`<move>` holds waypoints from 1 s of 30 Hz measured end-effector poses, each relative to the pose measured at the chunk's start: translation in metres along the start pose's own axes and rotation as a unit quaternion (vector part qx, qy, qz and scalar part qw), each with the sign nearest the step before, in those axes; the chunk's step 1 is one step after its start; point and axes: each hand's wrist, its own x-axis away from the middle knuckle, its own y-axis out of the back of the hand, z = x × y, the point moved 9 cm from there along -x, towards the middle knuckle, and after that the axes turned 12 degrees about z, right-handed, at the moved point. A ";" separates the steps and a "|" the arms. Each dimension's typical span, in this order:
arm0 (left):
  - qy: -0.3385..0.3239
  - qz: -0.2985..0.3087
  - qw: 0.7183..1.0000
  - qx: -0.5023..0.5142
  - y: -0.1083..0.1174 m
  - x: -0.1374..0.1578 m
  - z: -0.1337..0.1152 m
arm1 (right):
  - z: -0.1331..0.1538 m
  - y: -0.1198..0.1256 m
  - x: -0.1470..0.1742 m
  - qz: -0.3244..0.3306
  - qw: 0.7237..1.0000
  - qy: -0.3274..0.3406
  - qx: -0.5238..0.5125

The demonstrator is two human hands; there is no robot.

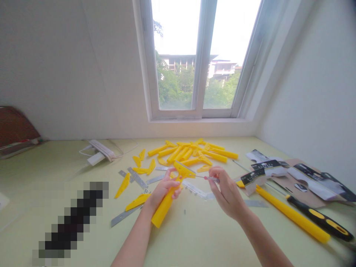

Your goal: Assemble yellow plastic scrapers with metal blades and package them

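My left hand [164, 189] is closed around a yellow scraper [167, 205], its wide head pointing away from me and its handle slanting toward me. In my right hand [224, 191] is a small screwdriver [210, 178], pinched between the fingers. The screwdriver's thin shaft reaches left to the scraper's head; whether its tip sits in a screw is too small to tell. Left of my left hand lie yellow blade covers [137, 202], metal blades [125, 216] and tiny screws [145, 190]. A clear plastic strip [194, 190] lies behind the hands.
Several yellow scraper handles [180, 152] are heaped toward the window. On the right are printed packaging cards [268, 168], a long yellow handle [294, 213] and a black-and-yellow tool handle [319, 217]. A white power strip [102, 150] rests at the back left. One area at left is pixelated.
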 end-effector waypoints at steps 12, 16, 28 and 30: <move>-0.010 0.011 1.000 -0.004 -0.007 -0.002 0.002 | 0.007 0.009 -0.024 -0.065 0.993 -0.005 -0.096; -0.012 -0.002 1.000 0.000 -0.006 -0.002 0.000 | 0.002 0.001 -0.036 -0.050 0.987 -0.030 -0.149; -0.011 -0.026 1.000 -0.005 -0.008 -0.002 -0.003 | -0.003 0.006 -0.021 -0.115 0.980 -0.023 -0.163; -0.011 -0.022 1.000 -0.006 -0.010 -0.001 -0.003 | -0.006 0.003 -0.020 -0.113 0.973 -0.036 -0.198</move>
